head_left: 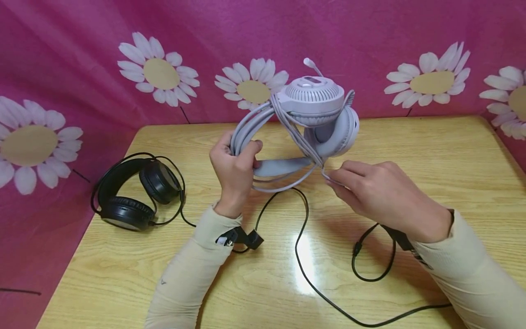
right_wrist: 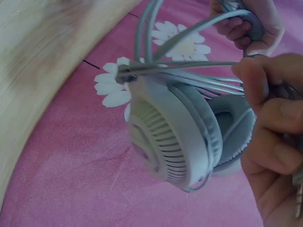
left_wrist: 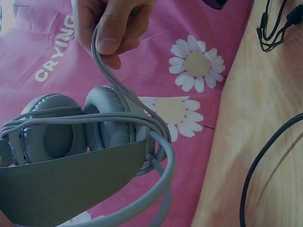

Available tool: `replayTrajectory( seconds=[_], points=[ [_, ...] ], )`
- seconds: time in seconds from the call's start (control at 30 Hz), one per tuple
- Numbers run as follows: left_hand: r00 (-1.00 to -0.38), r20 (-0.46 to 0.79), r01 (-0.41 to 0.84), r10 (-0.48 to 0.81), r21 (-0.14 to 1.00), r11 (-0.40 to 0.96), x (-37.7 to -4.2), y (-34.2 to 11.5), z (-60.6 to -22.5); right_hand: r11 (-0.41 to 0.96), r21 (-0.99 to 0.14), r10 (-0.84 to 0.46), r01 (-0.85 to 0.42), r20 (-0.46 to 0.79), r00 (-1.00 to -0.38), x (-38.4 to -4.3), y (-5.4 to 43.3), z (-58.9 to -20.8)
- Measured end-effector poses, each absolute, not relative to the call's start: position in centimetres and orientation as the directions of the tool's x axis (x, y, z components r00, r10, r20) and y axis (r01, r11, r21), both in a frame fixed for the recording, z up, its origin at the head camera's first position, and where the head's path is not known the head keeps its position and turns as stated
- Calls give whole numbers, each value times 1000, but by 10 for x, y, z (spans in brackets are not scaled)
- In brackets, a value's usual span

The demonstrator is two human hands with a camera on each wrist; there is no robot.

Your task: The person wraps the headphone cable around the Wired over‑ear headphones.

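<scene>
A pale grey-white headset [head_left: 314, 97] with a microphone boom is held up above the table. My left hand [head_left: 235, 173] grips it by the headband, with the fingers curled round the band. The headset's thin grey cable [head_left: 297, 133] is wound across the ear cups and band. My right hand [head_left: 376, 192] pinches a doubled length of this cable, drawn away from the headset; the right wrist view shows a metal plug tip [right_wrist: 299, 203] by that hand. In the left wrist view both ear cushions [left_wrist: 110, 116] are visible beyond the band.
Black headphones [head_left: 129, 212] lie at the table's left side. Their black cable [head_left: 302, 256] curves over the wooden table [head_left: 263, 292] below my hands, with a loop [head_left: 371, 278] near my right wrist. A pink flowered cloth [head_left: 328, 27] hangs behind.
</scene>
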State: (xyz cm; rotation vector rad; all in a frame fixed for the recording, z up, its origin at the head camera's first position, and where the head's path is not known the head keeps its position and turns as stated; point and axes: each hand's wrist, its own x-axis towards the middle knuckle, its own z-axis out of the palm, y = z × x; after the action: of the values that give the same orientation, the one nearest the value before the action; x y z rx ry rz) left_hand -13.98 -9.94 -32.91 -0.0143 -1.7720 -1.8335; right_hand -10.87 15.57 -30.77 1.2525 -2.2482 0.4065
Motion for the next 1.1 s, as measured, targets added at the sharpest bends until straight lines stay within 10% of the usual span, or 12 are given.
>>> replayTrajectory(
  seconds=[0.7, 1.1],
  points=[
    [-833, 489, 420, -258, 864, 279, -133, -86, -338, 484, -217, -588, -848, 636, -499, -112, 164, -298],
    [-851, 485, 432, -202, 865, 256, -129, -82, -337, 464, -400, -264, -790, 789, -554, -113, 157, -303]
  ],
)
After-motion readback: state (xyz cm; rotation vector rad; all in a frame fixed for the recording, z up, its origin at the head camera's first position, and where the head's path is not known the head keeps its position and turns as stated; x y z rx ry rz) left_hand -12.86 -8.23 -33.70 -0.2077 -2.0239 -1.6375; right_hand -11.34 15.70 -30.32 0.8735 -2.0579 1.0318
